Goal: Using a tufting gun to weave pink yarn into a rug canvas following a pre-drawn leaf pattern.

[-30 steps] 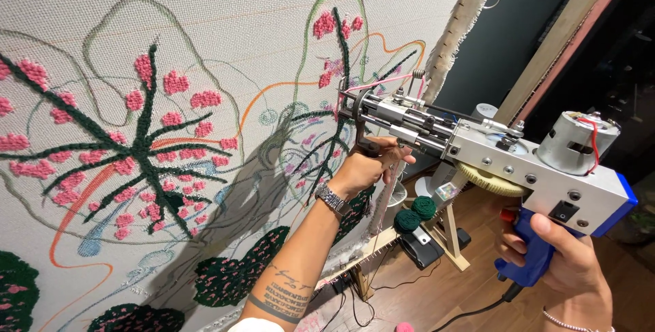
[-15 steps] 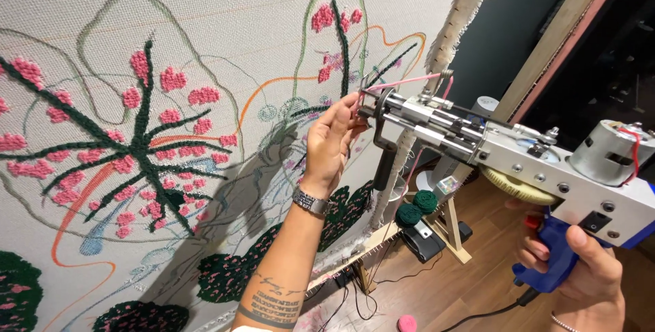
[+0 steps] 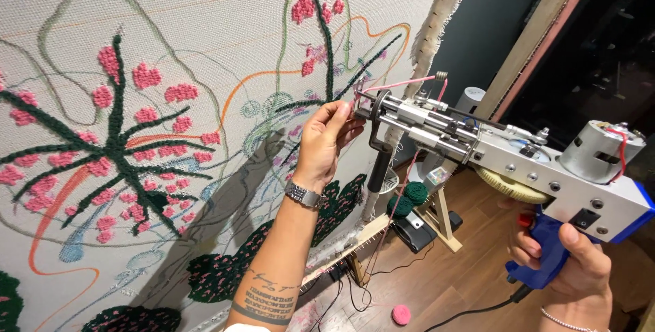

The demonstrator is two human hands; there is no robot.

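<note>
At the tip of the tufting gun [image 3: 505,151], head view: my left hand [image 3: 327,137] is raised with thumb and forefinger pinched nearly closed on the pink yarn [image 3: 402,85] right where it meets the needle end; the other fingers are loosely curled. That strand runs from the needle back over the top of the gun through a small coil guide. My right hand [image 3: 580,267] is wrapped fully round the blue grip, carrying the gun level and clear of the stretched backing cloth [image 3: 225,45], nozzle pointing toward the cloth but not touching. Judgement: threading step. To do it well, keep the gun still with the right hand, finger off the trigger, and draw the yarn straight through the needle eye without slack or twist. I cannot tell whether the yarn is through the eye. Green yarn cones [image 3: 408,199] sit on the floor below.
</note>
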